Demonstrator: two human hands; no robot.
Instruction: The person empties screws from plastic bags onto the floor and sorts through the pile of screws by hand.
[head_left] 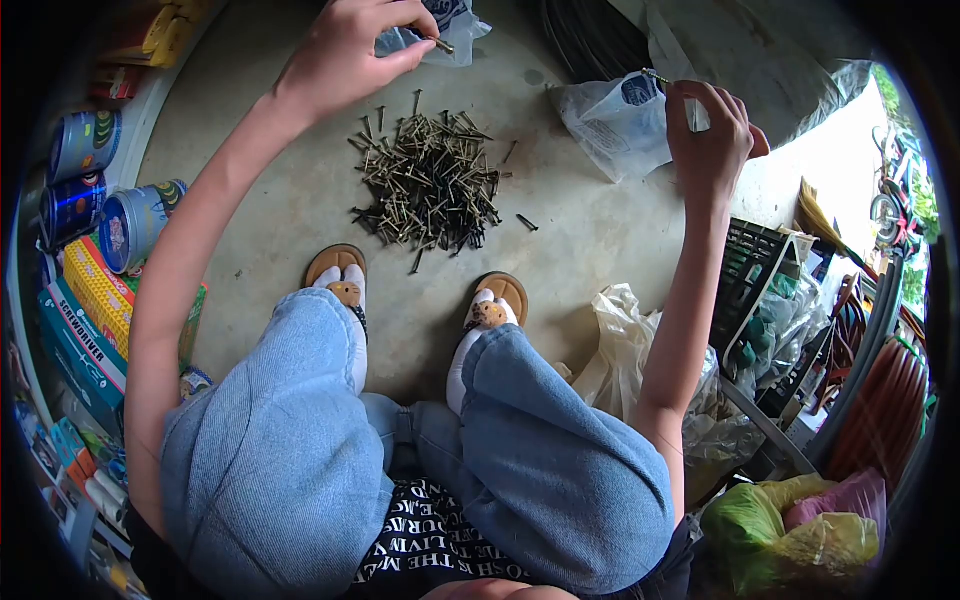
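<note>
And there's your left hand (365,40) up high, thumb and fingers pinching one screw (447,47), its long axis slanting so the free end points down and right in view, while your right hand (710,135) grips a second screw (653,75) by the fingertips, slanted alike but jutting up and left. On the floor (265,190) lies one heap of screws (425,180) — too tangled to count, pointing every which way — with two loose screws (528,222) off its right side and two plastic bags (610,125), one near each hand.
</note>
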